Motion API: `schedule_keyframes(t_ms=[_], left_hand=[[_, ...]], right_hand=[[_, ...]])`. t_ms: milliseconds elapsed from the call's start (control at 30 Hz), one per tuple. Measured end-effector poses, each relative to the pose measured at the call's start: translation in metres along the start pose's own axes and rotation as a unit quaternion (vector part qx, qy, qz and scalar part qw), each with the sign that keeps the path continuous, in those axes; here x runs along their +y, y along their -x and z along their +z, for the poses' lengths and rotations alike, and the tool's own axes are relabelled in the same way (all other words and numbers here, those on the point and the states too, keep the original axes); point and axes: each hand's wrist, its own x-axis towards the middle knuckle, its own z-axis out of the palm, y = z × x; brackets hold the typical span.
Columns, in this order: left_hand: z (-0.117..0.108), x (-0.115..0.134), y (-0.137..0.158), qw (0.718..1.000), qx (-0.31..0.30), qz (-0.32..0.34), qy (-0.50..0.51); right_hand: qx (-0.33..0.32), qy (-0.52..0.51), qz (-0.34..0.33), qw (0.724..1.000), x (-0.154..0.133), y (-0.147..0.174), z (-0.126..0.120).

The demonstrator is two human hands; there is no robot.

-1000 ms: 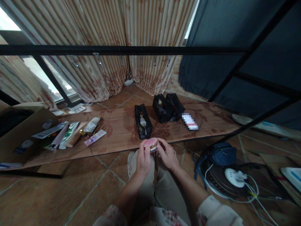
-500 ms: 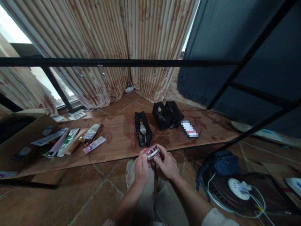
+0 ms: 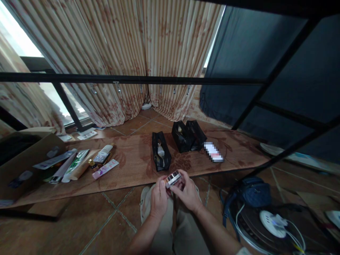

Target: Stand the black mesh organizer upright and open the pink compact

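Both hands hold a small shiny container (image 3: 173, 179) with a pale band around it, over my lap at the front edge of the bench. My left hand (image 3: 159, 197) grips its left side, thumb on top. Around its right side curl the fingers of my right hand (image 3: 189, 194); what the container holds cannot be seen. Just beyond it, an open black pouch (image 3: 168, 161) stands on the bench with a pale bottle (image 3: 160, 151) inside. Farther back on the right are a second black pouch (image 3: 183, 143) and a third black pouch (image 3: 199, 134), side by side.
A phone (image 3: 214, 152) lies right of the pouches on the cloth-covered bench (image 3: 132, 156). To the left are several tubes (image 3: 77, 164), a pink-and-white packet (image 3: 105, 169) and a cardboard box (image 3: 50, 148). A black metal bar (image 3: 132, 79) crosses ahead. A blue bag (image 3: 253, 193) and power strip (image 3: 272, 223) sit lower right.
Both hands have tilted the container, so that its shiny, banded side shows more. The scene sits slightly lower in view as the head has tipped up. The pouches and phone stay in place.
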Motion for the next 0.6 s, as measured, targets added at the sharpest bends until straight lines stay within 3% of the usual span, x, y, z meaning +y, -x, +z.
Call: schedule_keyframes(t_ms=[333, 600], left_hand=[[-0.005, 0.01, -0.001, 0.999, -0.038, -0.012, 0.005], [-0.003, 0.001, 0.0, 1.0, -0.009, -0.025, 0.01]], right_hand=[[-0.005, 0.006, -0.013, 1.0, -0.002, 0.0, -0.003], [-0.006, 0.024, -0.02, 0.999, 0.008, -0.001, -0.002]])
